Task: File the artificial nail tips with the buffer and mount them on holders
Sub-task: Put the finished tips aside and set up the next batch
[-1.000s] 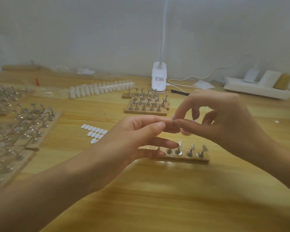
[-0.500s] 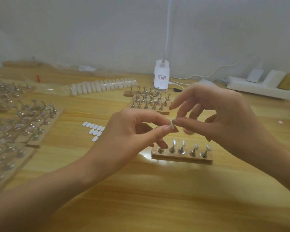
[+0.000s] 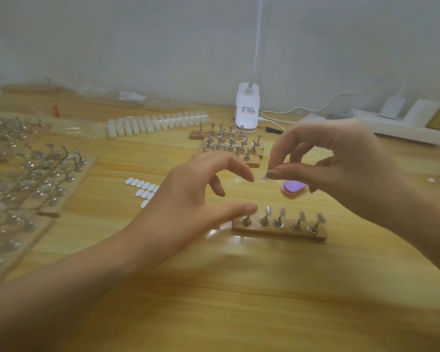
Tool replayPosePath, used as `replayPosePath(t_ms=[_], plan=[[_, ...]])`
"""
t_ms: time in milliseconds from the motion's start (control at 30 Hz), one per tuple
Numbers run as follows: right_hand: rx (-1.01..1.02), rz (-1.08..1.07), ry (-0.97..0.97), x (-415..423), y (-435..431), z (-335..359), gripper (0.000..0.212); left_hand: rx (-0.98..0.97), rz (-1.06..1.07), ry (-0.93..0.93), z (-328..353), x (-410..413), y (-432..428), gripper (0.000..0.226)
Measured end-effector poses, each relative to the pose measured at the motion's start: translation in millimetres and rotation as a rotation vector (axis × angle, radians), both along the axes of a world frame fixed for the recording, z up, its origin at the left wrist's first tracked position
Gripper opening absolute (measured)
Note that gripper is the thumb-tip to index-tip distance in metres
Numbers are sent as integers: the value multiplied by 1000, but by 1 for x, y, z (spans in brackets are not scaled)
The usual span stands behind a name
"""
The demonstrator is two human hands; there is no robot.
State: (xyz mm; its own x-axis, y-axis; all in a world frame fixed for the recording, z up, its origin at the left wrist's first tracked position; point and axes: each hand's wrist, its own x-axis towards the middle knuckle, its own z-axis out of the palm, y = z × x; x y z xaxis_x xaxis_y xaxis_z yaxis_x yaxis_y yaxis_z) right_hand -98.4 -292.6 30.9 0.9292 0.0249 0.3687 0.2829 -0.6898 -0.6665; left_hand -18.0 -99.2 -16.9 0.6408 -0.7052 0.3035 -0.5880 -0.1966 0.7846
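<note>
Above the holders (image 3: 278, 221), the left hand (image 3: 188, 199) has released the nail tip (image 3: 266, 177).

Table (image 3: 214, 301): pale wood, smooth, with a soft sheen. Holder strip (image 3: 280, 231): bare matt wood carrying polished metal stands (image 3: 264, 221). Nail tip (image 3: 265, 177): translucent plastic (finish blurred). Buffer (image 3: 294, 186): matt purple surface. Lamp base (image 3: 247, 107): glossy white plastic. Oval pads (image 3: 142, 185): white, matt.

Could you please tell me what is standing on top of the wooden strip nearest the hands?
Five metal holders stand in a row on the wooden strip; the right four carry nail tips. The thumb of the left hand covers the leftmost holder's top.
</note>
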Motion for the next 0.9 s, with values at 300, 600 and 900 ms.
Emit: replayPosePath(t_ms=[300, 600, 900], plan=[[-96, 156, 482, 27, -6, -10, 13, 35, -36, 64, -17, 1, -6, 46], [-45, 329, 740, 36, -13, -4, 13, -17, -36, 117, -16, 2, -8, 50], [-122, 319, 830, 49, -9, 3, 11, -12, -24, 134, -17, 2, -9, 55]])
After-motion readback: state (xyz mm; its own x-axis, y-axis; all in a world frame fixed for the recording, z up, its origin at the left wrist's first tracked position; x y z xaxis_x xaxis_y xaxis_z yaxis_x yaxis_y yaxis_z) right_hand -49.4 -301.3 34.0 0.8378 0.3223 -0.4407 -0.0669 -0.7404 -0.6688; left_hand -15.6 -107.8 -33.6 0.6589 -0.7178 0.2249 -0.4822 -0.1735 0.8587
